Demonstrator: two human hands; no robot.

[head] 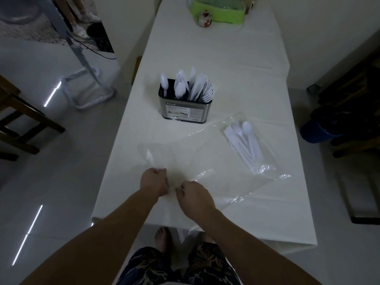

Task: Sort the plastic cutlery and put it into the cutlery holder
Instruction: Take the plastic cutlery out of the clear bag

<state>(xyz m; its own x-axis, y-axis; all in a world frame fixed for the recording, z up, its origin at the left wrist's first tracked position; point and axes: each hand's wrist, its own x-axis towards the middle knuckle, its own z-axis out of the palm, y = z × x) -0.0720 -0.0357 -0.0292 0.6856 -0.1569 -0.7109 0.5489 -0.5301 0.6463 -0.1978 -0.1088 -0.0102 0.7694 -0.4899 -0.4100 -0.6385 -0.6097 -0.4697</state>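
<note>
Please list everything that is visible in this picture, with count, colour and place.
table: one, white cover, centre
cutlery holder: one, metal, mid-table, holds white spoons, knives, forks
bagged cutlery: one clear pack, white pieces, right of holder
clear plastic bag: one large sheet, near edge, a white piece inside
green container: one, far end
small jar: one, beside green container
wooden chair: one, brown, floor left
blue bucket: one, floor right
left hand: fingers pinch the plastic
right hand: fingers pinch the plastic

Steel holder (186,109) upright, cutlery-filled; bagged white cutlery (245,140) right (flat).
</note>
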